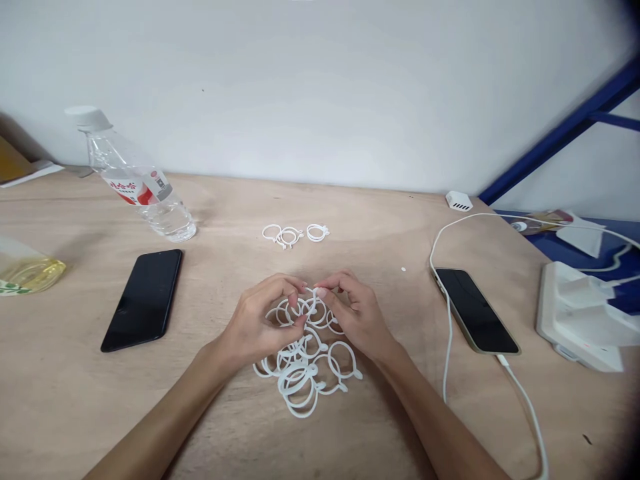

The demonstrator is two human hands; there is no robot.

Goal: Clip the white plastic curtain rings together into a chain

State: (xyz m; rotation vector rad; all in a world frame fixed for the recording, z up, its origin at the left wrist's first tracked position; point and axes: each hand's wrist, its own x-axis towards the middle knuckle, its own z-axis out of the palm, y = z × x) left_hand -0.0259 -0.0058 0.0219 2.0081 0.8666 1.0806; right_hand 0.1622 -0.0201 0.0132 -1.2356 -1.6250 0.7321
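A loose pile of white plastic rings (299, 387), each with a small tab like a curtain ring, lies on the table in front of me. Over the pile's far side, my right hand (357, 310) pinches one white ring (311, 289) between thumb and fingers. My left hand (267, 317) is curved beside it, thumb and index finger apart, with a fingertip close to that ring; whether it touches is unclear. Farther back lie several more white rings (289, 236) in a small group. My hands hide part of the pile.
A water bottle (145, 187) and a black phone (143, 300) are on the left, near a bottle of yellow liquid (35, 273). To the right, a phone (477, 313) has a white cable (447, 353) beside a power strip (580, 313). A wall (310, 93) rises behind.
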